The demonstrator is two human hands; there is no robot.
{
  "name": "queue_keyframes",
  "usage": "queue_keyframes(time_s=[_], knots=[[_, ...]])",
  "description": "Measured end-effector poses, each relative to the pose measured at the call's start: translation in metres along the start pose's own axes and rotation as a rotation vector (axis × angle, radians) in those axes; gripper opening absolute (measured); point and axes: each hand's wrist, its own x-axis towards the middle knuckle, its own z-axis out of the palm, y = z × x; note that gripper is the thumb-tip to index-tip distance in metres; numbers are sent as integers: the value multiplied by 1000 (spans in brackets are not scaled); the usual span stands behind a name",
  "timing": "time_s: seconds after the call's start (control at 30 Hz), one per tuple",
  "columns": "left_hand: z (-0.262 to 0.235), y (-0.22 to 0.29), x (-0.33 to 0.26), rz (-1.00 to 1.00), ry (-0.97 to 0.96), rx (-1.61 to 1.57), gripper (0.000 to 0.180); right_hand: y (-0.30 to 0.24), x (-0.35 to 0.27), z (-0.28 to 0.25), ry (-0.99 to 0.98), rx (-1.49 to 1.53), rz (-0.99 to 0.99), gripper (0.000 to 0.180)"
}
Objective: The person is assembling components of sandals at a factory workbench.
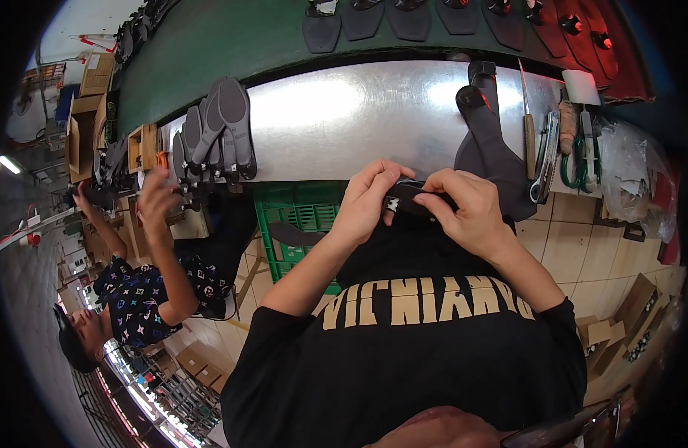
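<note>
In front of the shiny metal surface (344,119), at its near edge, the person holds a small black shoe piece (408,197) with both hands, above the lap. Going from the left: far to the left of the surface another person in a dark patterned shirt (138,295) raises a hand (156,200) toward a bunch of grey shoe soles (217,127), which stand at the left end of the surface. Under the surface, near its middle, there is a green plastic crate (303,216) on the tiled floor. Then comes the left hand (368,200); its fingers are curled and grasp the left end of the black shoe piece. The right hand (467,209) grasps the right end of the same piece, with the thumb and fingers pressed on its top. Just behind the right hand a dark shoe form (493,142) lies on the surface. To the right of it, on the right end of the surface, I see a knife with a wooden handle (528,127) and scissors with green handles (580,160). Behind the surface, on a green belt (232,37), a row of dark soles (411,16) lies.
</note>
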Motion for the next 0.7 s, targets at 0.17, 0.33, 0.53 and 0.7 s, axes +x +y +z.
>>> queue_keyframes(time_s=[0.17, 0.33, 0.53, 0.7], knots=[[-7, -1, -1, 9, -78, 145, 22, 2, -4, 6, 40, -6, -44, 17], [-9, 4, -5, -23, -143, 193, 16, 3, -6, 3, -5, 16, 39, 17], [-5, 3, -6, 4, -131, 39, 16, 6, -4, -1, -31, 9, 25, 12], [3, 17, -18, 245, -166, 138, 14, -7, 10, -22, -207, 397, 364, 10]])
